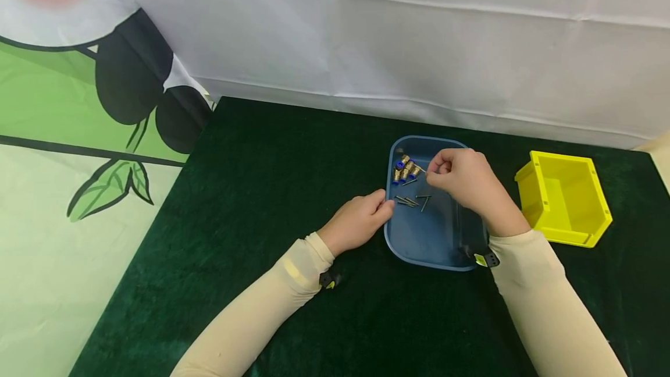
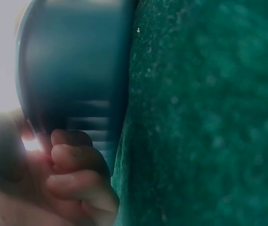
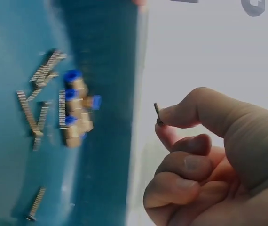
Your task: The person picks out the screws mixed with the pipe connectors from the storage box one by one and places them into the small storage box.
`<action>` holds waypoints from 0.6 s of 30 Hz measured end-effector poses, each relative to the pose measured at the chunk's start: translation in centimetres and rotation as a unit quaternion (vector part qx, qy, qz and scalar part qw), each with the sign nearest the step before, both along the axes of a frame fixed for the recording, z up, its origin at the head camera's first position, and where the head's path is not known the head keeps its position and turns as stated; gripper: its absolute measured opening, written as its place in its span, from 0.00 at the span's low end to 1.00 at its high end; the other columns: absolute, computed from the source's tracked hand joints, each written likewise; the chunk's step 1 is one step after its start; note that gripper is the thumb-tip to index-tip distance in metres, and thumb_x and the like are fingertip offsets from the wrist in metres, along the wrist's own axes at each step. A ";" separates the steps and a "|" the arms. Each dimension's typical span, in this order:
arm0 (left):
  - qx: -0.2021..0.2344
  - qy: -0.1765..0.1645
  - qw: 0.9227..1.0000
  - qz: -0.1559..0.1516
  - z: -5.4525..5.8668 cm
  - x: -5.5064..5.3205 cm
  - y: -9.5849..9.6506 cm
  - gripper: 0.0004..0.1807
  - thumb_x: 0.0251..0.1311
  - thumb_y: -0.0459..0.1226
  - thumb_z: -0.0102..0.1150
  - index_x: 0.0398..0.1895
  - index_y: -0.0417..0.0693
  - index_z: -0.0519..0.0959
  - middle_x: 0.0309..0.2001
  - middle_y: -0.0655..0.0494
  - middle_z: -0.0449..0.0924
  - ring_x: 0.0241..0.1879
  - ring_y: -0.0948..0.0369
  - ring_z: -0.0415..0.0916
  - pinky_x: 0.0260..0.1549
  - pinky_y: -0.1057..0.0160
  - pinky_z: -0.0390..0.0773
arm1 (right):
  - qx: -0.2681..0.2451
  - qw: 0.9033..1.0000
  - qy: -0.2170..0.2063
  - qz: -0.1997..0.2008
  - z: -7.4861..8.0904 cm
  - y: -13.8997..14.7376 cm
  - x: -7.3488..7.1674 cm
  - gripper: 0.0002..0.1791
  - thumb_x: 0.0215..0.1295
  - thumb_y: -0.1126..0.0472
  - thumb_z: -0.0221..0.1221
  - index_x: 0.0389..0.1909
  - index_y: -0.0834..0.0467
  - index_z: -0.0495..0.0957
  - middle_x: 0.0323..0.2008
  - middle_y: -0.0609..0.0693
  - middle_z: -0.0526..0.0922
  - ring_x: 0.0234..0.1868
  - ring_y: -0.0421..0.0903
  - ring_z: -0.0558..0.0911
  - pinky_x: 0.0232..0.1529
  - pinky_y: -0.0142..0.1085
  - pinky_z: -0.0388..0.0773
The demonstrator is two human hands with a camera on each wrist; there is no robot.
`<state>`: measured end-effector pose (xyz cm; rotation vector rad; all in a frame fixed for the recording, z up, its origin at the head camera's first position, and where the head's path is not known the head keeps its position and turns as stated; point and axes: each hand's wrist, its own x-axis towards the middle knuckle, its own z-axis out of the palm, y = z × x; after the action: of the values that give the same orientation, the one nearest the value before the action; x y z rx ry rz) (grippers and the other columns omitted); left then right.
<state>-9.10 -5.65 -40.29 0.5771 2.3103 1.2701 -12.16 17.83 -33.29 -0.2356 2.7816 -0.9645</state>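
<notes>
A blue tray (image 1: 421, 240) holds several loose screws (image 1: 407, 201) and a cluster of brass fittings with blue collars (image 1: 405, 170). My left hand (image 1: 357, 220) grips the tray's left rim, thumb on top; its fingers curl against the outer wall in the left wrist view. Above the tray, my right hand (image 1: 463, 179) pinches a small screw (image 3: 158, 113) between thumb and index finger, the other fingers curled in. In the right wrist view, more screws (image 3: 42, 117) lie beside the brass fittings (image 3: 77, 110) on the tray floor.
To the right of the tray stands a yellow open bin (image 1: 562, 199). Dark green cloth (image 1: 293, 156) covers the table, whose back edge meets a white curtain (image 1: 398, 45). A printed cloth with leaves (image 1: 112, 185) hangs at the left.
</notes>
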 end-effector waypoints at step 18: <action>0.007 0.003 1.000 -0.003 -0.1 0.0 -0.1 0.20 0.77 0.53 0.37 0.32 0.53 0.70 0.22 0.57 0.70 0.17 0.60 0.68 0.16 0.65 0.64 | 0.009 0.992 0.038 -0.119 2.9 6.5 3.2 0.12 0.69 0.56 0.60 0.40 0.62 0.79 0.23 0.53 0.72 0.21 0.49 0.70 0.17 0.34 0.64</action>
<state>-9.11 -5.76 -40.40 0.5933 2.3041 1.2837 -8.96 24.30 -30.37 0.0644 2.9363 -1.0012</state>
